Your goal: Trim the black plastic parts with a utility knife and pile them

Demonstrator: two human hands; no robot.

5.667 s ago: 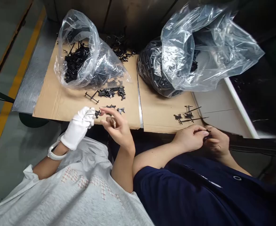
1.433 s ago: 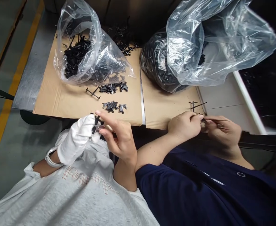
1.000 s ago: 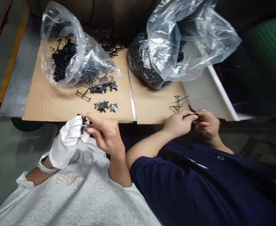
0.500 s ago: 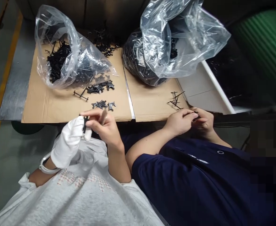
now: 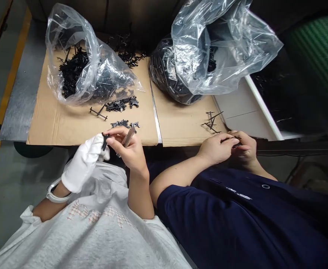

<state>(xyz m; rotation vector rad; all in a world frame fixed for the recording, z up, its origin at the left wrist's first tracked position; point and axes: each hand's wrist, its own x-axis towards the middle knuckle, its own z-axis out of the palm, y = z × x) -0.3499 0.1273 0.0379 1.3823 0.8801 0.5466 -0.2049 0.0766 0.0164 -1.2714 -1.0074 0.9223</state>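
My left hand [image 5: 87, 158] wears a white glove, and its fingers are closed round a small black plastic part [image 5: 105, 142]. Against the top of that part rest the thumb and index finger of my bare right hand [image 5: 130, 149]. A slim silvery knife [image 5: 128, 136] lies slanted through the same hand, its upper end poking out past the fingers; its tip is hard to make out. Beyond my hands on the cardboard lie a small pile of black parts [image 5: 120, 124], a larger pile [image 5: 121, 104] and a thin black sprue [image 5: 98, 112].
A clear plastic bag [image 5: 96, 71] of black parts stands at the left, another bag [image 5: 192, 63] at the right. Close on my right, a co-worker's hands [image 5: 222, 147] hold a small dark piece. Sprue bits [image 5: 212, 121] lie before them, near a white tray [image 5: 260, 104].
The view has shifted slightly. The knife in my right hand has turned and shows more clearly. Both hands stay together at the black part, which is now more in sight.
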